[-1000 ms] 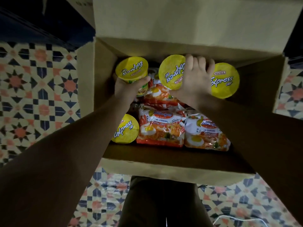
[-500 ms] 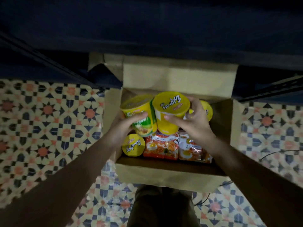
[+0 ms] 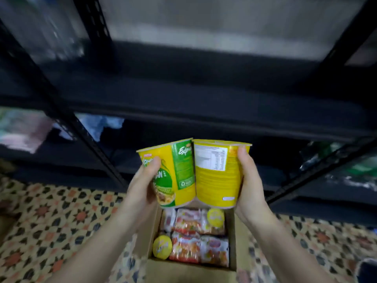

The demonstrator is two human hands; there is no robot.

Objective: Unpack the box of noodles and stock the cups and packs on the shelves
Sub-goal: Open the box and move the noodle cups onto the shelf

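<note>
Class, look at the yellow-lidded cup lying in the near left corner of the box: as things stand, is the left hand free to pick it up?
Probably not yet. The left hand already grips a noodle cup raised above the box. The corner cup lies uncovered, its lid showing, so nothing blocks it; the hand only needs emptying first.

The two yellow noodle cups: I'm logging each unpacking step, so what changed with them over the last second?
Both hands lifted the cups out of the box toward the shelves: left hand grips the left cup, right hand the right cup. Two cups and the noodle packs stayed inside.
</note>
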